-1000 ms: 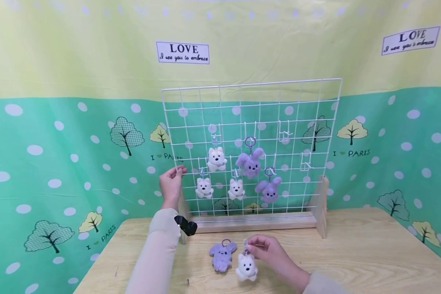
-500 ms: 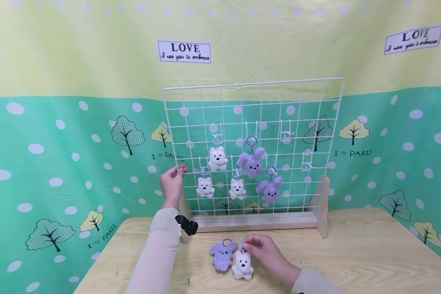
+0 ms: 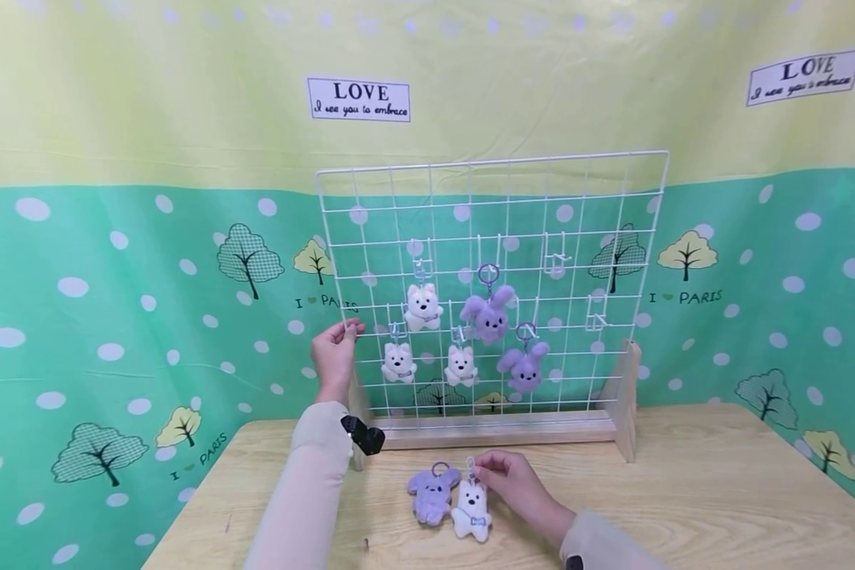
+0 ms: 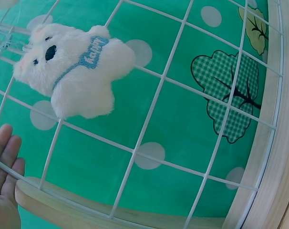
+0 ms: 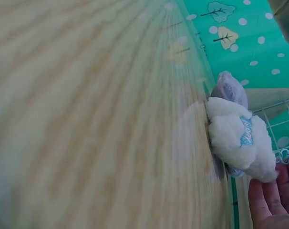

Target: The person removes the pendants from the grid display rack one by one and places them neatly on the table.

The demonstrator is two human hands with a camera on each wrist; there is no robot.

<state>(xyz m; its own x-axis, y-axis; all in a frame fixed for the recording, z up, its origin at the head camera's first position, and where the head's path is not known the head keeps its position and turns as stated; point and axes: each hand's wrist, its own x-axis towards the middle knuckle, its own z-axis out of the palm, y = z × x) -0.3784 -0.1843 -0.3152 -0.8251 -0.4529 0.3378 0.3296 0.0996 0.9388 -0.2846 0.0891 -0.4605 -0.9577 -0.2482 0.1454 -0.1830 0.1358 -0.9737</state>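
Observation:
My right hand [image 3: 518, 483] pinches the metal clasp of a white plush dog keychain [image 3: 473, 511] at the table's front. The dog's feet are low against the tabletop, and its blue neck strap shows in the right wrist view. Beside it lies a purple plush bunny keychain [image 3: 431, 497] with a purple ring. My left hand [image 3: 333, 356] grips the left edge wire of the white grid rack [image 3: 492, 164]. Near that hand, in the left wrist view, hangs a white plush dog [image 4: 77, 67] with a blue strap.
Several plush keychains hang on the rack's hooks, among them a purple bunny [image 3: 489, 314] and a white dog [image 3: 423, 307]. Two bare hooks, one a right-hand hook [image 3: 595, 321], are at the right. A wooden base [image 3: 499, 432] carries the rack on the table [image 3: 727, 491].
My right hand has shifted slightly left with the white dog, bringing it closer to the purple bunny. The dog now leans back with its body stretched out. My left hand stays on the rack.

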